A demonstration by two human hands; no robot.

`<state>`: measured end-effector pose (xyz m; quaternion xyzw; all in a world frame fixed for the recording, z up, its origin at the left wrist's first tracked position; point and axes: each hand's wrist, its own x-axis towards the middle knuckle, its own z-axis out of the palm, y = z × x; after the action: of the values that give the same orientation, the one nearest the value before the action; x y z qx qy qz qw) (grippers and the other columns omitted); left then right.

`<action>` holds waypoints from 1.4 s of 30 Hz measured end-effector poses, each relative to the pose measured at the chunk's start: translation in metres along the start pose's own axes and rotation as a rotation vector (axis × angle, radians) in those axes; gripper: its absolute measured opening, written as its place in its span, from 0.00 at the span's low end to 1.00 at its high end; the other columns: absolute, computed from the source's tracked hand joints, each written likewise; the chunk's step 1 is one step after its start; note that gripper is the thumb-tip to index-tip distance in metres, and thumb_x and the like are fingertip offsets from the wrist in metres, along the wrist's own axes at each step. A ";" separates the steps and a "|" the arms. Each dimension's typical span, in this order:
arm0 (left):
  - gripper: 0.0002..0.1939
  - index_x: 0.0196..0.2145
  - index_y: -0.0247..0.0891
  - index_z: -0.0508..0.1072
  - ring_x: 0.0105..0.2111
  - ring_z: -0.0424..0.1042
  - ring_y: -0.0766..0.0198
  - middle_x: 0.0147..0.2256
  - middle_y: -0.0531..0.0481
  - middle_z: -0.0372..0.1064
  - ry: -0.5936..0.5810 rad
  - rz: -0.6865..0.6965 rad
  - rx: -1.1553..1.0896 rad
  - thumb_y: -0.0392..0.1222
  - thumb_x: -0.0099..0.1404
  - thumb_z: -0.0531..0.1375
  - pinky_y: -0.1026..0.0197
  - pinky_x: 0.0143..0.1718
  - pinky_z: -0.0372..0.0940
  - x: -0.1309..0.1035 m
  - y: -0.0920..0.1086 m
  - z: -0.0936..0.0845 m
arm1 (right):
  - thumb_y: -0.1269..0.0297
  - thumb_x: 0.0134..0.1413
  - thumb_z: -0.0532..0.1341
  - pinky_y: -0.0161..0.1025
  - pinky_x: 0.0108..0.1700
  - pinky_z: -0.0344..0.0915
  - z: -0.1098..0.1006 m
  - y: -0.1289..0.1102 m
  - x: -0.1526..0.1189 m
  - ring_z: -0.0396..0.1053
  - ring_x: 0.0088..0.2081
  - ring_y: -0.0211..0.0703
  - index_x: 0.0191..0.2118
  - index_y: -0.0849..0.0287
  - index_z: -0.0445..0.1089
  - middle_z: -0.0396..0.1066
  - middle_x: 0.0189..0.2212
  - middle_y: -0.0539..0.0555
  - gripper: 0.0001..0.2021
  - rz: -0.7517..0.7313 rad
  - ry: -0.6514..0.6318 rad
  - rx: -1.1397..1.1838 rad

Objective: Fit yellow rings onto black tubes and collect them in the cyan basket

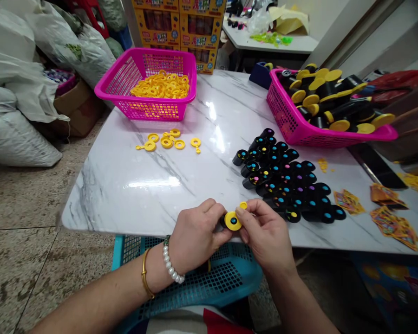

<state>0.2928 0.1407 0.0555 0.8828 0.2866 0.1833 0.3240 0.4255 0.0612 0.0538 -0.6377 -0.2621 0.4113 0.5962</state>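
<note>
My left hand (199, 232) is closed round a small black cup, mostly hidden by the fingers, at the table's front edge. On the cup's end sits a yellow ring cap (233, 221) with a round tab; a blue dot shows through its hole. My right hand (264, 229) pinches the cap near its tab with thumb and fingers. To the right stand rows of black cups (286, 190) with blue, purple, pink and yellow dots inside. Several loose yellow ring caps (166, 142) lie on the table, further back on the left.
A pink basket (107, 88) of yellow ring caps stands back left. Another pink basket (282, 118) holds black cups with yellow lids. Card packs (348, 201) and a dark phone (376, 165) lie on the right. Under the table edge is a teal basket (226, 276). Yellow boxes (160, 25) are stacked behind.
</note>
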 end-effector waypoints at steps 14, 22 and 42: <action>0.07 0.35 0.37 0.70 0.28 0.64 0.67 0.29 0.53 0.67 -0.146 -0.112 -0.293 0.43 0.62 0.58 0.64 0.29 0.59 0.002 0.009 -0.014 | 0.61 0.54 0.63 0.25 0.14 0.52 0.009 0.005 -0.007 0.55 0.14 0.27 0.29 0.57 0.60 0.60 0.17 0.42 0.11 -0.138 0.063 -0.104; 0.12 0.40 0.38 0.68 0.14 0.59 0.75 0.20 0.58 0.62 -0.259 -0.362 -0.824 0.48 0.67 0.52 0.72 0.15 0.53 0.007 0.006 -0.008 | 0.62 0.56 0.62 0.29 0.16 0.63 0.008 0.005 -0.008 0.63 0.15 0.30 0.39 0.54 0.61 0.63 0.25 0.43 0.09 -0.148 0.026 -0.064; 0.09 0.42 0.35 0.69 0.35 0.67 0.63 0.35 0.48 0.66 -0.120 0.033 -0.269 0.39 0.64 0.57 0.60 0.36 0.65 -0.011 0.001 -0.006 | 0.62 0.59 0.59 0.28 0.26 0.61 -0.012 -0.025 0.001 0.60 0.27 0.32 0.39 0.56 0.63 0.61 0.28 0.46 0.06 0.012 -0.401 -0.329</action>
<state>0.2819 0.1354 0.0590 0.8454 0.2250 0.1725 0.4527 0.4395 0.0592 0.0774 -0.6332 -0.4346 0.4851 0.4182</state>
